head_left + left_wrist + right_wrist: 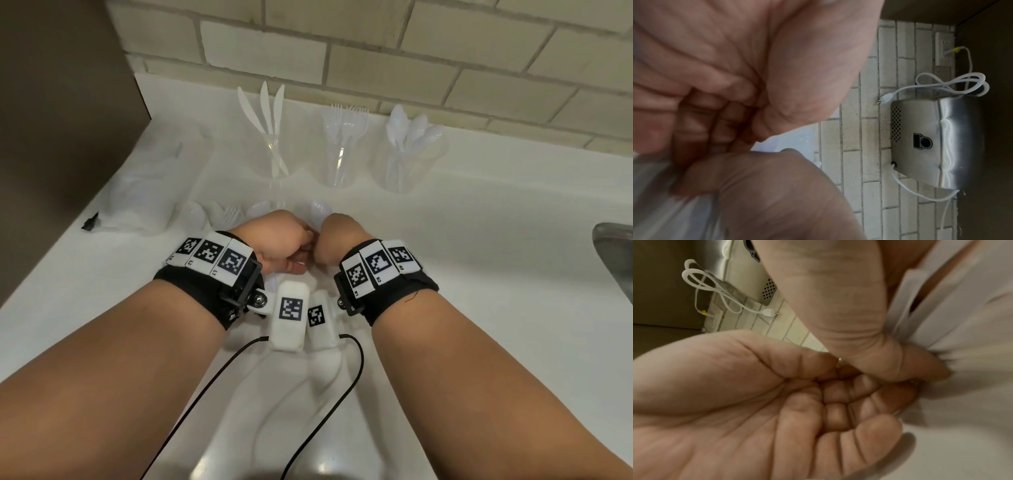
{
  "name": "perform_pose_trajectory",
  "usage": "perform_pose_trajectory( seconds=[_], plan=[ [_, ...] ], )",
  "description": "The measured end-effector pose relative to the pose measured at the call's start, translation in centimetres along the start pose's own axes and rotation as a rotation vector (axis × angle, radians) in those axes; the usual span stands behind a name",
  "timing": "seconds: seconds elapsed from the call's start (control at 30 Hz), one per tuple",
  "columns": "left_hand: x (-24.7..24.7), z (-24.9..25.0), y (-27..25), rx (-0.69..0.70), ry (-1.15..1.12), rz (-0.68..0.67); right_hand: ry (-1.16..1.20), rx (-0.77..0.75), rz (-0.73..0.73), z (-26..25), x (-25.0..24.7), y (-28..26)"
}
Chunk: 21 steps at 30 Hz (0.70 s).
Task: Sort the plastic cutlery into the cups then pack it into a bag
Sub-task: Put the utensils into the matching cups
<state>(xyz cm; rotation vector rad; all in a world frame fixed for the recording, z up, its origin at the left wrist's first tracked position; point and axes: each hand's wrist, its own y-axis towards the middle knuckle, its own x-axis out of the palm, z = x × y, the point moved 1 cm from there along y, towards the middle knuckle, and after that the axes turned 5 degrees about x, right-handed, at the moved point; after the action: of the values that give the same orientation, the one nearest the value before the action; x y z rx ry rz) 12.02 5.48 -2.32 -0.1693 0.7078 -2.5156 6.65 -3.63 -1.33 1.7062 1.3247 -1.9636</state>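
Left hand: the left hand (274, 240) is being held low over the white counter (479, 260), knuckles up, fingers curled under; white plastic handles (906, 305) are being gripped in its fist, as the right wrist view shows
Right hand: the right hand (337, 240) is being held just beside the left, touching it, fingers curled inward; whether anything is being grasped in it cannot be told
Loose cutlery: a few white pieces (226, 214) are being left lying on the counter just beyond the hands, a spoon (320, 209) among them
Cups: three clear cups are being kept in a row near the tiled wall (376, 51); knives (265, 109) are being held upright in the left cup (274, 154); forks (346, 123) in the middle cup (337, 161); spoons (411, 132) in the right cup (399, 168)
Bag: a clear plastic bag (140, 195) is being left lying on the counter to the left, well apart from the cups
Sink: a metal sink edge (616, 253) is being shown at the far right
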Motion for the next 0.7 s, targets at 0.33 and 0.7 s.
perform_pose_trajectory(
  seconds=[0.33,0.7],
  plan=[
    [-0.6,-0.4,-0.7,-0.01,-0.143,-0.039,0.031,0.011,0.028,-0.1,0.1,-0.1],
    [-2.6,0.2,-1.6,-0.058,-0.624,-0.132,1.65,-0.379,0.097,0.0,-5.1,-3.5]
  ],
)
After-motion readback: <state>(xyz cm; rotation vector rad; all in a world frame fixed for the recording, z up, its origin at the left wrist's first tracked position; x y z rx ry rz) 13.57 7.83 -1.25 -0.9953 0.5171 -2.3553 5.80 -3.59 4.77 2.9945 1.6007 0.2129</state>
